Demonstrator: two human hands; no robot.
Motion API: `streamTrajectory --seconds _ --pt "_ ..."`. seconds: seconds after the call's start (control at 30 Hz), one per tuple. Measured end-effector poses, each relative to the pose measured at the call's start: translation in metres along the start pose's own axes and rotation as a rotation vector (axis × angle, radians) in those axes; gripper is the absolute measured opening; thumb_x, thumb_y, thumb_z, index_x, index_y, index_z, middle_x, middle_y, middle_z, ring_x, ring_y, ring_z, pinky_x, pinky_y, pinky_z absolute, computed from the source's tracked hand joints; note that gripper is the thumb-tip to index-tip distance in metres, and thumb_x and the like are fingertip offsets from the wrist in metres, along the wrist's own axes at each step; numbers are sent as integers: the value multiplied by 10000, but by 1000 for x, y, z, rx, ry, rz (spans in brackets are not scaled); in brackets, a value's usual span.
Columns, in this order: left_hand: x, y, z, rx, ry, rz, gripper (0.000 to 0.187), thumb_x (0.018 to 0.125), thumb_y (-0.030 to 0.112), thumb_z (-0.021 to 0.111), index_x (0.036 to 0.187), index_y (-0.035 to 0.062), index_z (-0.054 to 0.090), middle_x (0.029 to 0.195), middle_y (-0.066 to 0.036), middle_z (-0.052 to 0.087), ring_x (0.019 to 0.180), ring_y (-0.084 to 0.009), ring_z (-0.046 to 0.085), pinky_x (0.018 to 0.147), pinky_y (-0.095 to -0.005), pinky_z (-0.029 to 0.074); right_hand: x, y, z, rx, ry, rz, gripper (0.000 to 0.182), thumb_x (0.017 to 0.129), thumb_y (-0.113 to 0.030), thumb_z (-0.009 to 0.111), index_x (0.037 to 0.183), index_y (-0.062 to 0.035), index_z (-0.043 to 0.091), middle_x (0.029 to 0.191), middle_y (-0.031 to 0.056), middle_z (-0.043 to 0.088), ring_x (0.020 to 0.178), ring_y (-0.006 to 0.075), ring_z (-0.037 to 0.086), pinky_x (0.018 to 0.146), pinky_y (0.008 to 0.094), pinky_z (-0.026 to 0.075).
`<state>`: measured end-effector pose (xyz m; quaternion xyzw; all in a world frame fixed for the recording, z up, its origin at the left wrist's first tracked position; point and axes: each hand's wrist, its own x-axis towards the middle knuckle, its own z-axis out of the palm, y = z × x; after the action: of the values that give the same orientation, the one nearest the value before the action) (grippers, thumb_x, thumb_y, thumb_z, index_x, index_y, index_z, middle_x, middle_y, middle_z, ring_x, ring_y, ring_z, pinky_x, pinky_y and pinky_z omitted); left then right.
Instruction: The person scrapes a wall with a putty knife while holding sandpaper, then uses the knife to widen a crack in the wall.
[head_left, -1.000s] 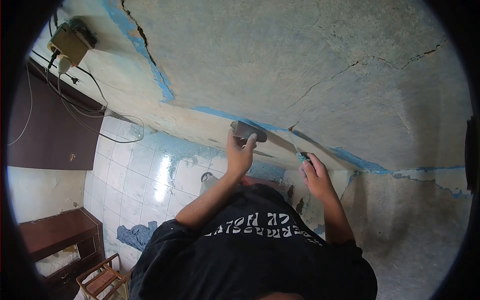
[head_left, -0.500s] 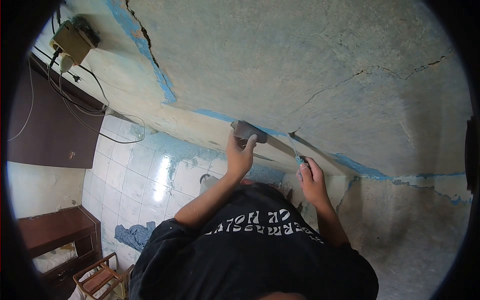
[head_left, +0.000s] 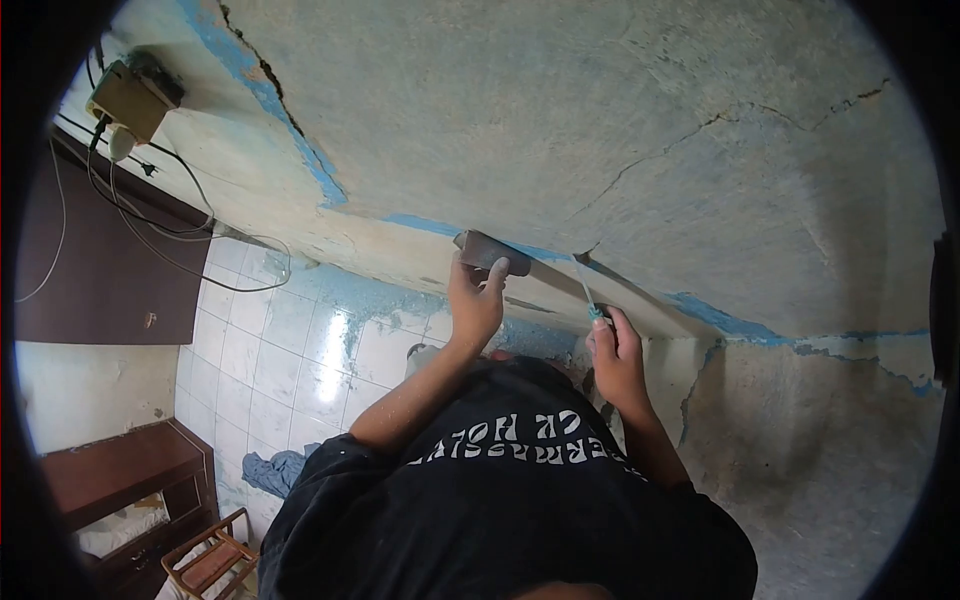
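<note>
My left hand (head_left: pixel 478 305) grips a dark grey-brown, box-like piece (head_left: pixel 494 254) from below, with its thumb on the near face. The piece is up against the wall at a strip of exposed blue paint; what it is exactly I cannot make out. In my right hand (head_left: pixel 618 352) is a thin screwdriver-like tool with a teal handle (head_left: pixel 597 313), fingers wrapped round it. Its pale shaft points up to the wall, and the tip is at a small dark hole where a crack (head_left: pixel 590 252) meets the blue edge.
Long cracks run across the bare grey wall (head_left: pixel 480 120). A socket box (head_left: pixel 132 100) with hanging cables is at upper left. Below lie a dusty tiled floor (head_left: pixel 265 350) and a blue-grey cloth (head_left: pixel 272 472). Brown wooden furniture (head_left: pixel 120 475) and a small wooden stool (head_left: pixel 208 562) stand lower left.
The view has shifted slightly. Both hands keep their grips and stay at nearly the same places on the wall, with the tool's tip still at the crack.
</note>
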<state>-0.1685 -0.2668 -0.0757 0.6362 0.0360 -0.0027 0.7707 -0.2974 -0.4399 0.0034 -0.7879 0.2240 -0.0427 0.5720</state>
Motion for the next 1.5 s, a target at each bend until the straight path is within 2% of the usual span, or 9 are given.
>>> streamTrajectory --seconds 0.07,0.13,0.27,0.33,0.53,0.63,0.77,1.0,1.5 --pt "-1 -1 0 1 1 4 330 975 142 732 1205 1 541 998 -104 686 842 -156 675 713 -296 538 -1 -2 1 -23 7 -18 300 1077 -215 532 1257 18 588 824 -6 542 717 63 502 709 233 508" --pt "-1 0 1 -32 4 18 350 974 141 732 1228 0 536 1031 -108 679 855 -158 677 709 -294 550 -1 -11 1 -28 -16 -41 399 1060 -235 547 1341 47 570 899 117 659 806 173 635 748 338 531" --pt "1 -4 -5 2 15 19 362 973 144 733 1235 -1 530 1047 -113 677 874 -161 680 704 -293 561 3 -9 -8 -51 -41 40 385 1056 -259 558 1309 28 597 820 82 662 746 165 622 692 332 505" --pt "4 -4 -7 55 -23 -10 388 990 161 714 1282 22 500 1138 -114 661 996 -187 684 772 -321 599 4 -8 -14 -65 -37 -6 387 1053 -265 563 1300 31 601 812 81 661 736 162 618 689 330 502" --pt "7 3 -13 34 26 32 376 982 150 716 1267 8 515 1096 -109 663 911 -166 677 735 -302 574 1 -3 2 -95 29 -79 375 1046 -276 576 1244 40 607 772 80 642 699 152 594 665 332 488" --pt "3 0 -15 23 54 24 365 975 130 718 1253 -6 526 1062 -121 668 860 -168 677 707 -297 558 2 -2 -3 15 -23 -4 306 1071 -240 541 1228 16 599 775 -11 546 708 75 511 646 244 446" --pt "8 2 -17 -8 91 75 357 969 131 726 1240 -5 538 1044 -111 670 844 -162 672 695 -298 542 3 3 1 -15 14 -22 400 1057 -266 564 1284 63 582 830 78 644 747 143 614 716 322 521" --pt "14 4 -21 -4 74 56 332 962 130 734 1222 -1 575 1045 -96 684 856 -158 666 734 -299 522 0 11 9 128 36 15 380 1056 -261 565 1264 56 588 821 79 645 766 153 630 730 318 517" --pt "26 6 -35 96 98 102 317 949 128 742 1203 0 602 1058 -120 696 915 -206 699 790 -332 543 3 3 6 -12 65 -83 342 1051 -261 575 1236 23 621 827 63 649 756 131 603 701 300 493"
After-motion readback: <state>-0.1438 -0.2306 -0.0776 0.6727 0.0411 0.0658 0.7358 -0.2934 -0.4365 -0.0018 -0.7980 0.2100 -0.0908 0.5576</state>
